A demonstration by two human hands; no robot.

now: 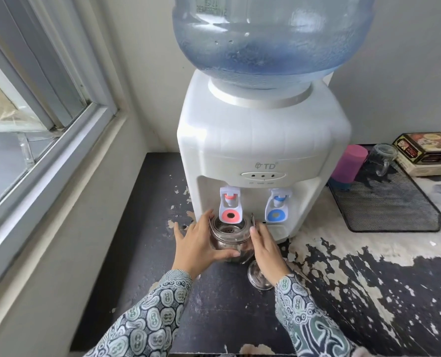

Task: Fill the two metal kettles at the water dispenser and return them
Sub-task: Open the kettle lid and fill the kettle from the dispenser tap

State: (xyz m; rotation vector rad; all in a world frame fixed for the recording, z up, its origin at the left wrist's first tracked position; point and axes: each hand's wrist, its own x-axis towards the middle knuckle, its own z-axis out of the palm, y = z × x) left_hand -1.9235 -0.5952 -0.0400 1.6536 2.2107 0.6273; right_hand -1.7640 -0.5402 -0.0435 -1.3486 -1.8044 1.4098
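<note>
Low in the middle of the frame, a lidless metal kettle stands on the dark, peeling countertop, its open mouth directly under the red tap of the white water dispenser. A perforated strainer shows inside the mouth.

The left hand cups the kettle's left side, fingers spread apart and laid against its wall, thumb wrapped across the front. The right hand lies flat against the kettle's right side, fingers straight and close together.

The kettle's lid lies on the countertop just below the right wrist. The blue tap sits right of the red one.

At the top of the frame a large blue water bottle sits upside down on the dispenser. At the right edge are a black mesh tray, a pink cup, a glass mug and a printed box. A window fills the left side.
</note>
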